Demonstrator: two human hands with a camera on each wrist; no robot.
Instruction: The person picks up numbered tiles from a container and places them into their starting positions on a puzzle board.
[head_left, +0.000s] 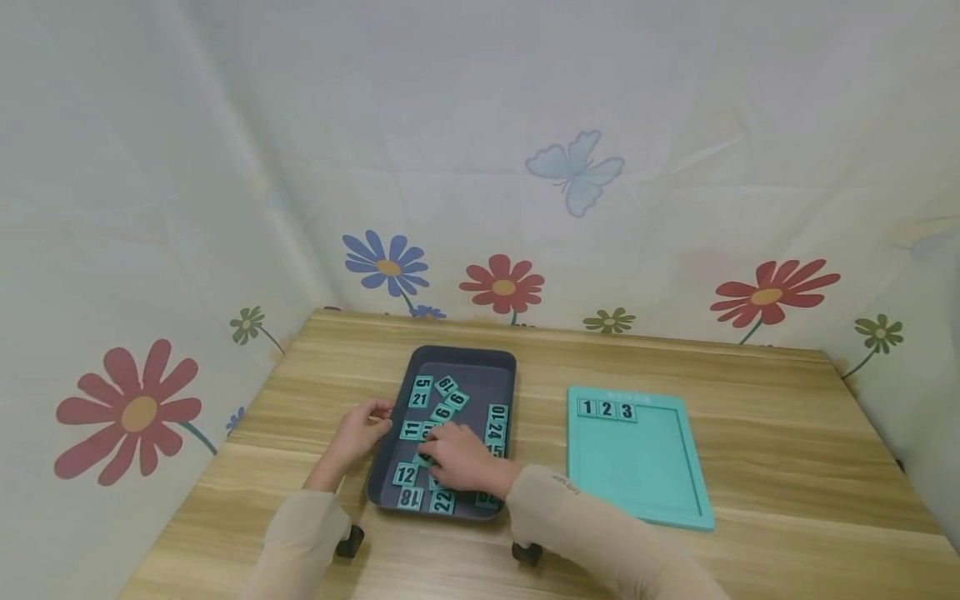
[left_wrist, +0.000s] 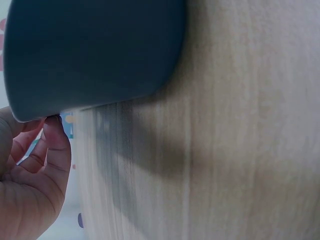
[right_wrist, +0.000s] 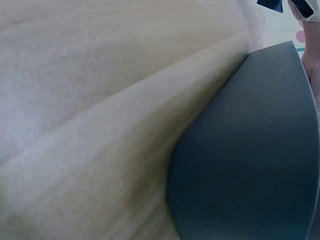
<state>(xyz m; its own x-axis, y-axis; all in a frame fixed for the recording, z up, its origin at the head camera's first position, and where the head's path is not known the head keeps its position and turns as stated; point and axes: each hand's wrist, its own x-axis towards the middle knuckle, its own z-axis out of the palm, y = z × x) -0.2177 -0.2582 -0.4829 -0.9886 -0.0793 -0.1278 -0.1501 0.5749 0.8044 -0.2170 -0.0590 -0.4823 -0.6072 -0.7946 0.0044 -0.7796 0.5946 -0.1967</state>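
Many small numbered tiles (head_left: 442,502) lie in the dark tray (head_left: 480,379) on the bench (head_left: 540,350); I judge them light, stiff and perhaps slick, best pinched by opposite edges. My right hand (head_left: 460,460) is bent down over the middle cluster, tile 12 (head_left: 406,474) to its left and nearer, but the fingertips are hidden: whether they grip a tile, I cannot tell. My left hand (head_left: 360,433), fingers partly curled, touches the tray's left rim, pinch unconfirmed.
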